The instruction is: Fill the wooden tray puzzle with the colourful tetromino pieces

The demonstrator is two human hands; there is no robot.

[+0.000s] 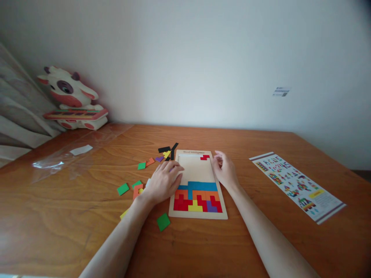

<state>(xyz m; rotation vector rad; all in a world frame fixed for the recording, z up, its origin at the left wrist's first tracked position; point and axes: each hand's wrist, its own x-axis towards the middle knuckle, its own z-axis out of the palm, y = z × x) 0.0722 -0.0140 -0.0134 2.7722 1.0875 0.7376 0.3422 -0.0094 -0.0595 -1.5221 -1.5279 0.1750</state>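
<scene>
A pale wooden puzzle tray lies flat in front of me. Flat red, yellow, purple, orange and blue pieces fill its near part. One red piece sits in the far right corner. My left hand reaches over the tray's left edge, fingers forward and thumb spread from them. A bit of purple shows by its fingers; whether it touches a piece is hidden. Beside the tray's right edge rests my right hand, fingers loosely curled and apart, with nothing visible in them. A light piece shows next to my left hand.
Loose green, orange, yellow and black pieces lie left of the tray. A printed pattern sheet is at right. Clear plastic wrapping and a cow-shaped toy keyboard are at far left. A wall stands behind the table.
</scene>
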